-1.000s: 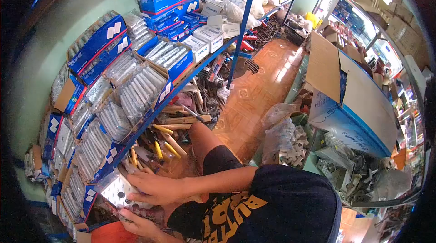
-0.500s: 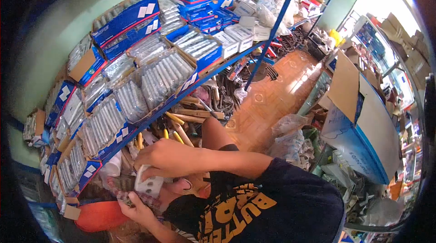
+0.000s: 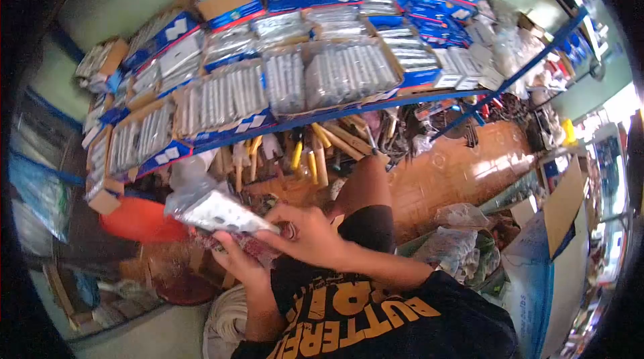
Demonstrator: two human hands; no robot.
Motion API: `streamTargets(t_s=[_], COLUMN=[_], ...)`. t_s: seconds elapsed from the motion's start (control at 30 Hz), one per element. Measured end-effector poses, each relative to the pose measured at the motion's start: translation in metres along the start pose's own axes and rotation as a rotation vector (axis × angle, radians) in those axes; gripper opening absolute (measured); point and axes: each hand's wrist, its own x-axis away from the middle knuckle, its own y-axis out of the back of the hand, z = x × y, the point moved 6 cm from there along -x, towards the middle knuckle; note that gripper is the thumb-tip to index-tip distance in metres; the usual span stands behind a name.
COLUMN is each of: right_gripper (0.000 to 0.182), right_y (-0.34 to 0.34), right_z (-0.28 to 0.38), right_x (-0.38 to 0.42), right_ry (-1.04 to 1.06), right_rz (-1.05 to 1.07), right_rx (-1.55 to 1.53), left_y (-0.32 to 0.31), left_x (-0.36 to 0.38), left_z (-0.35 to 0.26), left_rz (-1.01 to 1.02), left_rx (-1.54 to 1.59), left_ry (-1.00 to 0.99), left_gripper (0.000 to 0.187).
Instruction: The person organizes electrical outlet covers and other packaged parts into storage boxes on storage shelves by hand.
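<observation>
A white plate with dark holes (image 3: 225, 213) is tilted in front of my body, with crumpled clear plastic (image 3: 191, 190) around its far end. My right hand (image 3: 310, 237) is closed on the near end of the plate, fingers bent over its edge. Underneath, a reddish patterned packet (image 3: 249, 246) shows between the plate and my left hand (image 3: 240, 265). The left thumb points up at the plate's lower edge, and the other left fingers are partly hidden under the packet.
A blue-framed shelf (image 3: 322, 107) holds rows of boxes with plastic-wrapped packs (image 3: 352, 70). Yellow-handled tools (image 3: 298, 154) stand below it. An orange-red object (image 3: 141, 219) lies at left, coiled white cord (image 3: 228, 315) near my left forearm. A big carton (image 3: 530, 292) stands at right.
The view has swung left, so the shelf appears more head-on. The white plate has gone from hanging under my right hand to lying tilted above my left, with clear plastic now showing on it.
</observation>
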Motion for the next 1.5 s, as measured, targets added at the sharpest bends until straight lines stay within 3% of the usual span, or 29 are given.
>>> streamTargets(t_s=[0.03,0.1,0.17,0.23,0.27,0.3,0.37,0.43,0.5,0.53,0.6,0.67,0.77,0.83,0.9,1.03,1.13,1.2,1.33,1.4,1.43,1.5], right_gripper=[0.024,0.027,0.031,0.028,0.027,0.026,0.024,0.024,0.031,0.036,0.040,0.045,0.044,0.041,0.042,0.042,0.057,0.052,0.058,0.057,0.057,0.063], right_y=[0.000,0.010,0.018,0.029,0.042,0.056,0.102,0.146,0.170,0.171,0.172,0.160,0.141,0.135,0.123,0.122,0.106,0.113,0.118,0.122,0.127,0.152], right_z=[-0.001,0.001,0.003,0.003,0.010,0.014,0.003,0.014,0.019,0.007,-0.022,-0.058,-0.077,-0.088,-0.102,-0.115,-0.117,-0.097,-0.100,-0.087,-0.082,-0.072], right_x=[-0.003,-0.006,-0.011,-0.018,-0.024,-0.030,-0.050,-0.082,-0.123,-0.149,-0.192,-0.222,-0.233,-0.236,-0.243,-0.256,-0.251,-0.243,-0.242,-0.236,-0.232,-0.225], right_ry=[0.044,-0.063,0.067,0.097,0.105,0.115,0.035,0.029,-0.087,-0.117,-0.140,-0.283,-0.308,-0.205,-0.170,-0.212,-0.187,-0.246,-0.286,-0.087,-0.083,-0.197], right_rz=[0.088,0.236,0.174,0.244,0.235,0.225,-0.015,-0.352,-0.409,-0.354,-0.305,-0.085,0.091,0.092,0.322,0.334,0.518,0.249,0.338,0.128,0.131,-0.033], right_rx=[0.000,0.110,0.074,0.143,0.225,0.308,0.368,0.337,0.676,0.656,0.634,0.715,0.905,0.946,0.943,0.945,1.196,1.468,1.552,1.604,1.609,1.427], left_y=[0.012,0.001,-0.012,-0.013,-0.016,-0.017,-0.013,-0.005,0.000,-0.001,0.004,0.009,-0.007,-0.001,0.006,0.010,-0.002,-0.007,-0.016,-0.024,-0.021,-0.008], left_x=[-0.002,0.004,0.001,-0.003,-0.006,-0.008,-0.010,-0.014,-0.016,-0.012,-0.014,-0.015,-0.003,-0.004,-0.004,-0.007,-0.007,-0.006,0.001,0.005,0.005,0.006], left_z=[0.005,-0.012,-0.014,-0.012,-0.014,-0.017,-0.021,-0.024,-0.023,-0.024,-0.014,-0.006,-0.028,-0.023,-0.016,-0.006,-0.010,-0.006,-0.008,-0.023,-0.023,-0.014], left_rz=[-0.101,0.002,0.223,0.210,0.172,0.163,0.144,0.118,0.133,0.091,0.147,0.194,0.196,0.229,0.205,0.245,0.273,0.327,0.348,0.309,0.304,0.329], left_rx=[-0.067,-0.457,-0.559,-0.650,-0.722,-0.721,-0.732,-0.757,-0.722,-0.808,-0.785,-0.801,-0.743,-0.719,-0.785,-0.791,-0.807,-0.808,-0.888,-0.890,-0.885,-0.818], left_ry=[0.005,-0.228,-0.240,-0.165,-0.290,-0.290,-0.148,-0.191,-0.135,-0.021,-0.081,-0.212,-0.108,-0.117,-0.076,0.027,-0.028,0.002,-0.005,-0.169,-0.167,0.010], left_gripper=[0.055,0.057,0.063,0.059,0.050,0.050,0.044,0.040,0.039,0.037,0.036,0.032,0.030,0.029,0.028,0.028,0.034,0.034,0.034,0.034,0.034,0.032])
